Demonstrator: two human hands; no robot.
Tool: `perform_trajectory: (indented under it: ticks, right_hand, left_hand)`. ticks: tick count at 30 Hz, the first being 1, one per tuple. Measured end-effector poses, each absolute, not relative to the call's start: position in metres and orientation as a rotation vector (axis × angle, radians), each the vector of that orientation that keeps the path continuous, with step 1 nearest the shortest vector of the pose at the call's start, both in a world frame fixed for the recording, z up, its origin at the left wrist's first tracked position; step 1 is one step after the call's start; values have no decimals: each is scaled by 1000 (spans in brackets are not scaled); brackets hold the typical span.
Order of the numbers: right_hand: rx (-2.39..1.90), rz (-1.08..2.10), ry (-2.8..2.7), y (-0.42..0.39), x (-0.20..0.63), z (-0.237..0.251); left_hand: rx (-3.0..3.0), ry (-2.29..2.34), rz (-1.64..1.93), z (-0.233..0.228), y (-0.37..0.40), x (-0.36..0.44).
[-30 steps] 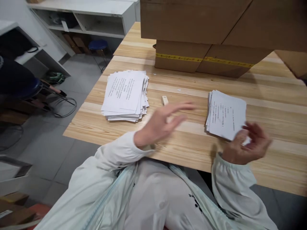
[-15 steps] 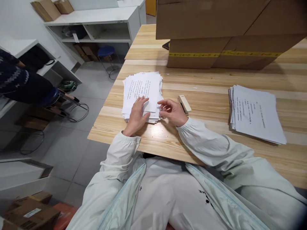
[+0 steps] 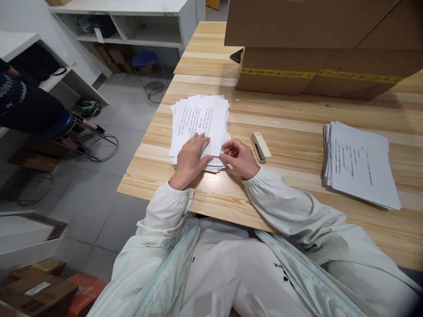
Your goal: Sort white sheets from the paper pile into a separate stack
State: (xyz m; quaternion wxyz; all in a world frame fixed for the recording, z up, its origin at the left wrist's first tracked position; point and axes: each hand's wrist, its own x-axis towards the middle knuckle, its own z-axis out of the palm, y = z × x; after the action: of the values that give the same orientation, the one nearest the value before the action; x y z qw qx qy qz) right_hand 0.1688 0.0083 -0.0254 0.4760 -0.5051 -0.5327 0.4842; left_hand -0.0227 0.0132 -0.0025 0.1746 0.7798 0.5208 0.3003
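- Left paper stack lies on the wooden table, near its front-left edge; sheets are fanned and uneven at the edges, printed side up.
- Left hand lies flat on the near part of the top sheet, fingers spread and extended, palm down. It is pressing, not gripping; nothing is enclosed in it.
- Right hand sits at the near right corner of the same stack, fingers curled inward, thumb and forefinger close together at the sheet edges. I think it pinches a corner of one or more sheets, but the fingertips hide the contact, so I cannot tell for certain.
- Handling judgement: the paper is light, thin and floppy; single sheets will slide over each other and bend if lifted from one corner. The best hold is a corner or edge pinch, with the other hand flat on top to stop the pile shifting.
- Both forearms reach forward from the body in pale sleeves, wrists low over the table edge and angled in towards the stack.
- Stapler lies just right of the right hand, apart from it.
- A second paper stack lies well to the right; cardboard boxes stand at the far side.
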Motion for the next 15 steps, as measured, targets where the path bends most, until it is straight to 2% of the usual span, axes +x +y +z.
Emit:
perform_trajectory:
  ticks: [8,15]
  right_hand:
    - [-1258,1145,-1352,10,175,-26]
    - [-1359,899,-1591,14,177,-13]
  left_hand:
    - [1874,1814,1148,-1,22,-16]
    - [1819,1720,1259,0,23,-23]
